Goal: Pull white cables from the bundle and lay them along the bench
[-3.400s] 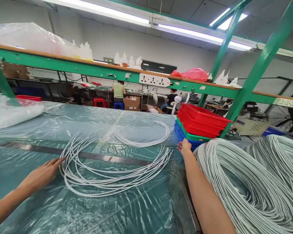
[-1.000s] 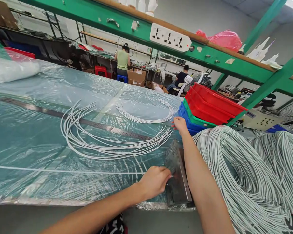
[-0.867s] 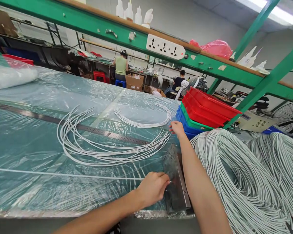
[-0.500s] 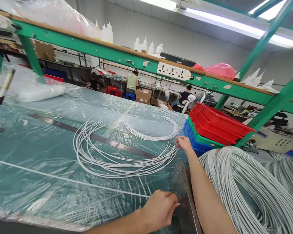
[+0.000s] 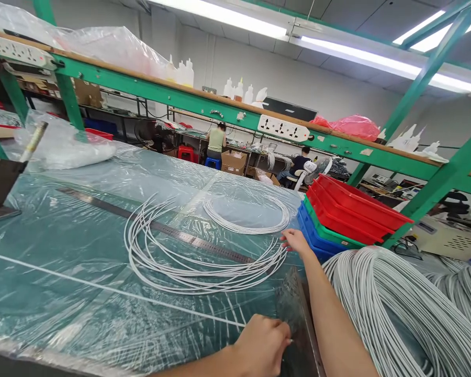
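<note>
- White wire (image 5: 113, 291), single and pulled straight across the plastic-covered surface (image 5: 63, 246), near its front edge, probably to measure length against the metal ruler (image 5: 160, 230).
- Pinched at its end by left hand (image 5: 265, 345), grip clenched on it, next to dark metal plate (image 5: 294, 314).
- Right hand (image 5: 296, 242) with fingers loose, resting at ends of cut wire bundle (image 5: 196, 267); holds nothing.
- Two curved bundles lying; one big coil (image 5: 396, 314) at right; stacked trays (image 5: 341, 214).

The left hand (image 5: 264, 346) is cut off by the bottom edge; the large cable coil (image 5: 408, 314) is cropped at right
</note>
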The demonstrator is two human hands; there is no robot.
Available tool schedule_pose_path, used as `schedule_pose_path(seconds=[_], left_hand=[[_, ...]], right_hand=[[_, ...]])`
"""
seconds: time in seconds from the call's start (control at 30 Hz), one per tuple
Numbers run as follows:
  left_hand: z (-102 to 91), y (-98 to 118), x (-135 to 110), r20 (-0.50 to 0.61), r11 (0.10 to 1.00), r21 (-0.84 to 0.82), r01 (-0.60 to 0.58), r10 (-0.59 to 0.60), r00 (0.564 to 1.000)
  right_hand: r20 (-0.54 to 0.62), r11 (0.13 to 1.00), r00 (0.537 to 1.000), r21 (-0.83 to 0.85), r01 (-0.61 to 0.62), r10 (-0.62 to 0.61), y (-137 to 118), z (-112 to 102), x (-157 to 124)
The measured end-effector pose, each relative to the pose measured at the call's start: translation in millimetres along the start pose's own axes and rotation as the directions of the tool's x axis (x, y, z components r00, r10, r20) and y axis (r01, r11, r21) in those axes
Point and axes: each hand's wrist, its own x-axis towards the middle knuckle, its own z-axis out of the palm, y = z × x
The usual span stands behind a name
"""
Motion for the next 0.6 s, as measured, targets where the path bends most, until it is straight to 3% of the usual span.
schedule_pose_path(seconds=[0.27, 0.6], left_hand=[[2.9, 0.5, 0.2, -0.020, 0.999, 0.029, -0.014, 0.015, 1.000], [-4.7, 3.4, -1.5, -0.017, 0.998, 0.059, -0.011, 0.012, 1.000]], right_hand=[[0.156, 0.998, 0.988, -0.064, 0.018, -0.007, -2.9, 3.2, -8.4], [0.249, 0.989, 0.968, -0.147, 0.002, 0.035, -3.9, 2.9, -9.0]])
